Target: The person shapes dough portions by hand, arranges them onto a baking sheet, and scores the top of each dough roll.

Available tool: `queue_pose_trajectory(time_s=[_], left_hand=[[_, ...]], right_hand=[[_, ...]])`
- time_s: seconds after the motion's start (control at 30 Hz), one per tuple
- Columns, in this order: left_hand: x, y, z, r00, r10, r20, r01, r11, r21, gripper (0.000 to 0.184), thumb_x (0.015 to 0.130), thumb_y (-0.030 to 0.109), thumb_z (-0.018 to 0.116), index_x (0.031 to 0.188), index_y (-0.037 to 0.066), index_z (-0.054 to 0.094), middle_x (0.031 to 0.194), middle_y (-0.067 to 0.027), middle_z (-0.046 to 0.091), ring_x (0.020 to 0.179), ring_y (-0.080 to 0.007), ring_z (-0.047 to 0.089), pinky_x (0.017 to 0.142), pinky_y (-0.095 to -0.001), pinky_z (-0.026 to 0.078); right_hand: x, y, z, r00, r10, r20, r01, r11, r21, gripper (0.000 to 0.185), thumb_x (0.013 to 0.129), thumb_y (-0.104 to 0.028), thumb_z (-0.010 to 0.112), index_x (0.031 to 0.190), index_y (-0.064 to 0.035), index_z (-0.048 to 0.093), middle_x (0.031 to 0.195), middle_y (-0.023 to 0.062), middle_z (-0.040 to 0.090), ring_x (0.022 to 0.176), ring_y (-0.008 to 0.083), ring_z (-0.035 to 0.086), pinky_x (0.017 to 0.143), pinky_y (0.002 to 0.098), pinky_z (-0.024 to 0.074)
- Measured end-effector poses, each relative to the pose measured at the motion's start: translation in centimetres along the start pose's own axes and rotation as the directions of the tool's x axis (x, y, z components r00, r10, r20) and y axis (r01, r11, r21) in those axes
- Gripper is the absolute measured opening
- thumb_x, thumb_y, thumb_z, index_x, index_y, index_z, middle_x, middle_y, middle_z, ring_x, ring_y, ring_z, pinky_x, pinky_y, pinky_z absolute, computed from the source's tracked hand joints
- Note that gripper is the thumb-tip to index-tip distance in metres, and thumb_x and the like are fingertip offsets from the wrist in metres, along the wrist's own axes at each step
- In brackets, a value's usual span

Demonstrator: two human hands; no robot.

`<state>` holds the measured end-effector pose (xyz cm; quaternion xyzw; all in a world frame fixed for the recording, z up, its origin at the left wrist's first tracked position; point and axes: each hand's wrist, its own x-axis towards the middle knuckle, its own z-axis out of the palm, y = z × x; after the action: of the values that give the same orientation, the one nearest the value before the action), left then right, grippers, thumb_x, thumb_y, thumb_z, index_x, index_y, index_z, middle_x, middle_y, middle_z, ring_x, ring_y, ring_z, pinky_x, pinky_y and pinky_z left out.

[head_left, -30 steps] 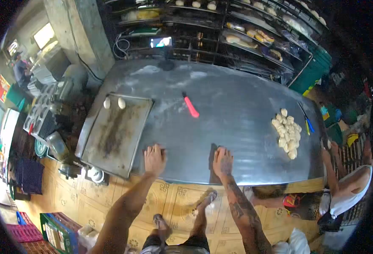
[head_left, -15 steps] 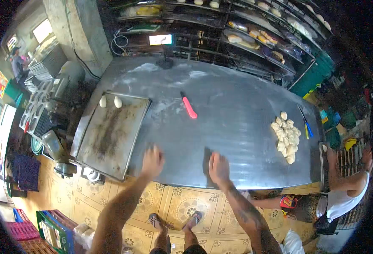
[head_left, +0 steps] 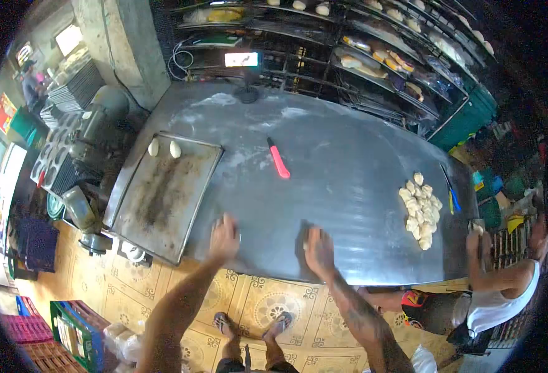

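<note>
Reaching over the bench [head_left: 361, 186], our left hand [head_left: 225, 239] and right hand [head_left: 319, 252] blur, fingers' state unclear; those dough pieces [head_left: 420, 209] look soft, light, best cupped gently around their sides.

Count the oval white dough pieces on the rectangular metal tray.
2: one pale oval dough piece in the far-left corner of the metal tray, another piece just right of it.
</note>
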<state>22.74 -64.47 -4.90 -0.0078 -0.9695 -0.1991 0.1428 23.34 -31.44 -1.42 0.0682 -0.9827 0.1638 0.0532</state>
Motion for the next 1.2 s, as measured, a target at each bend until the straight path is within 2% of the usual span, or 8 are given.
queue_pose_trajectory(time_s=[0.17, 0.3, 0.43, 0.63, 0.83, 0.97, 1.07, 1.2], left_hand=[[1.4, 0.1, -2.0, 0.998, 0.05, 0.048, -0.057, 0.987, 0.152, 0.034, 0.083, 0.014, 0.068, 0.115, 0.006, 0.06, 0.113, -0.0133, 0.066, 0.113, -0.0357, 0.059, 0.09, -0.0533, 0.045], [9.6, 2.1, 0.8, 0.999, -0.051, -0.008, 0.051, 0.998, 0.034, 0.039, 0.085, 0.01, 0.061, 0.123, 0.002, 0.058, 0.117, -0.0185, 0.065, 0.116, -0.0408, 0.057, 0.096, -0.0544, 0.044], [7.3, 1.7, 2.9, 0.984, -0.169, -0.047, 0.16, 0.974, -0.157, 0.037, 0.081, 0.012, 0.068, 0.116, 0.004, 0.058, 0.111, -0.0165, 0.066, 0.115, -0.0408, 0.058, 0.095, -0.0558, 0.044], [-1.2, -1.9, -2.3, 0.955, 0.075, 0.286, -0.093, 0.995, 0.047, 0.038, 0.092, 0.013, 0.06, 0.127, -0.001, 0.054, 0.121, -0.0227, 0.064, 0.117, -0.0451, 0.057, 0.098, -0.0576, 0.044], [11.4, 1.7, 3.7, 0.986, -0.165, 0.001, 0.165, 0.984, -0.071, 0.06, 0.094, 0.014, 0.061, 0.15, -0.001, 0.045, 0.139, -0.0275, 0.061, 0.129, -0.0479, 0.054, 0.111, -0.0595, 0.04], [3.8, 0.1, 2.8, 0.99, -0.132, 0.054, 0.142, 0.902, -0.407, 0.046, 0.086, 0.016, 0.068, 0.127, -0.001, 0.054, 0.114, -0.0207, 0.065, 0.111, -0.0419, 0.06, 0.091, -0.0568, 0.044], [-0.1, -2.0, 0.7, 0.992, 0.029, 0.122, -0.02, 0.997, -0.074, 0.044, 0.086, 0.014, 0.067, 0.124, -0.001, 0.054, 0.111, -0.0181, 0.066, 0.11, -0.0412, 0.06, 0.09, -0.0557, 0.044], [8.6, 0.5, 0.5, 0.999, 0.015, -0.036, -0.018, 0.998, -0.068, 0.024, 0.097, 0.016, 0.061, 0.114, 0.001, 0.057, 0.108, -0.023, 0.068, 0.104, -0.041, 0.061, 0.091, -0.0541, 0.044]], right_hand=[[0.9, 0.6, -1.5, 0.999, -0.011, -0.033, 0.01, 1.0, -0.015, 0.036, 0.09, -0.004, 0.061, 0.125, -0.0048, 0.057, 0.124, 0.0195, 0.061, 0.117, 0.0405, 0.056, 0.092, 0.054, 0.0451], [8.6, 1.4, 2.1, 0.973, -0.016, -0.232, 0.025, 0.999, 0.036, 0.032, 0.092, -0.006, 0.059, 0.125, -0.005, 0.059, 0.12, 0.0212, 0.066, 0.11, 0.0387, 0.062, 0.089, 0.0528, 0.0464], [5.4, 1.5, 2.2, 0.994, -0.062, -0.091, 0.069, 0.995, 0.076, 0.032, 0.092, -0.005, 0.06, 0.124, -0.0048, 0.06, 0.115, 0.0192, 0.068, 0.107, 0.0385, 0.063, 0.09, 0.0516, 0.0471], [0.1, 2.5, -1.3, 0.98, -0.155, -0.126, 0.168, 0.981, 0.096, 0.033, 0.09, -0.003, 0.061, 0.123, -0.0036, 0.06, 0.113, 0.02, 0.068, 0.103, 0.0412, 0.064, 0.087, 0.0537, 0.048], [11.0, 1.5, 2.9, 0.957, -0.031, -0.287, 0.077, 0.986, 0.149, 0.018, 0.098, -0.006, 0.06, 0.115, -0.0039, 0.062, 0.106, 0.0203, 0.067, 0.101, 0.0419, 0.062, 0.088, 0.0544, 0.0469], [3.1, 1.3, 0.5, 0.979, 0.032, -0.203, 0.022, 0.966, 0.259, 0.015, 0.1, -0.006, 0.059, 0.115, -0.0045, 0.062, 0.108, 0.0186, 0.067, 0.103, 0.0394, 0.062, 0.09, 0.0526, 0.0463], [2.8, 2.3, -1.1, 0.969, 0.0, -0.248, 0.062, 0.968, 0.243, 0.016, 0.101, -0.007, 0.059, 0.116, -0.0046, 0.062, 0.106, 0.0188, 0.068, 0.102, 0.0387, 0.063, 0.088, 0.0525, 0.0467], [9.1, 2.7, 0.9, 0.929, -0.053, -0.365, 0.079, 0.995, 0.057, 0.019, 0.1, -0.007, 0.059, 0.119, -0.0043, 0.061, 0.106, 0.0206, 0.069, 0.099, 0.0392, 0.063, 0.083, 0.0527, 0.0472]])
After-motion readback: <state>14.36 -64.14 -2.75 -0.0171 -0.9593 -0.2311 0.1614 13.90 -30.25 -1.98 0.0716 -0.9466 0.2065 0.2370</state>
